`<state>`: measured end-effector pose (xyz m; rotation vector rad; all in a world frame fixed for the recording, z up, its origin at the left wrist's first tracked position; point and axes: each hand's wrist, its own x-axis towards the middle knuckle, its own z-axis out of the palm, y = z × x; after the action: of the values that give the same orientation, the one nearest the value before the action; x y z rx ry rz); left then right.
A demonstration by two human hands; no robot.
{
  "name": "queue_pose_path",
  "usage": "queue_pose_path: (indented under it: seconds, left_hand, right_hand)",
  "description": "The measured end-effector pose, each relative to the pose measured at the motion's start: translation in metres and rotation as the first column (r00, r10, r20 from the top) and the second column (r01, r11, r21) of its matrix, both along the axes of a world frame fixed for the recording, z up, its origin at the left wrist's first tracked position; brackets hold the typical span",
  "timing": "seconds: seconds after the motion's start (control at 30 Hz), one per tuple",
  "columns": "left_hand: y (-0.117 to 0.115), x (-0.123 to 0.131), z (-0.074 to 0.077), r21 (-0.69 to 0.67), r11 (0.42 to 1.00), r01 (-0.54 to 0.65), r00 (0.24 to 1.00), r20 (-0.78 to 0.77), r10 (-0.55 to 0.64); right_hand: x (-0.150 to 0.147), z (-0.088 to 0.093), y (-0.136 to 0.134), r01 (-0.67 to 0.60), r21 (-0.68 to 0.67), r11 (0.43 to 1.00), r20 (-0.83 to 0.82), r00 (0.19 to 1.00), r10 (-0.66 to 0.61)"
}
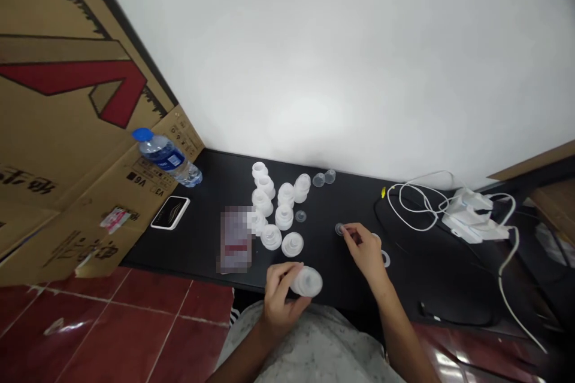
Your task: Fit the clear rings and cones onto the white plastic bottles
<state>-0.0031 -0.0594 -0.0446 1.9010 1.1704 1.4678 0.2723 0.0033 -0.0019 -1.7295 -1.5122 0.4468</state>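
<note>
My left hand (279,298) is wrapped round a whitish, translucent cup-shaped plastic piece (309,282) near the table's front edge, its round wide end facing up. Between the thumb and fingers of my right hand (363,246) is a small clear plastic disc (339,228), close above or on the black table (332,203); which of the two I cannot tell. Several similar white plastic pieces (271,237) stand grouped ahead of my left hand. A separate clear disc (300,216) lies beside them. Partly behind my right hand is a white ring (386,258).
Two clear domed discs (324,178) lie near the wall. At the left are a blurred flat packet (236,239), a white-edged phone-like device (170,212), a water bottle (168,158) and a large cardboard box (67,131). White cables (417,209) and a white device (476,215) occupy the right.
</note>
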Motion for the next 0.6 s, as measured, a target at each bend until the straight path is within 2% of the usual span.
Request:
queue_pose_path:
  seconds: [0.1, 0.17, 0.4, 0.6]
  left_hand:
    - [0.003, -0.014, -0.001, 0.014, 0.980, -0.200, 0.979, -0.031, 0.201]
    - [0.007, -0.021, 0.002, 0.039, 0.963, -0.267, 0.962, -0.058, 0.269]
    - [0.026, -0.025, 0.012, 0.097, 0.953, -0.288, 0.944, -0.137, 0.299]
    - [0.033, -0.018, 0.004, 0.052, 0.954, -0.295, 0.953, -0.049, 0.298]
  right_hand:
    - [-0.003, -0.006, -0.003, -0.024, -0.005, 1.000, 0.007, 1.000, 0.024]
    - [-0.008, -0.009, -0.004, -0.029, -0.001, 1.000, 0.011, 1.000, 0.029]
    - [-0.021, -0.021, -0.011, 0.022, 0.075, 0.997, 0.103, 0.994, -0.029]
    - [-0.027, -0.026, -0.016, 0.032, 0.159, 0.987, 0.175, 0.983, -0.060]
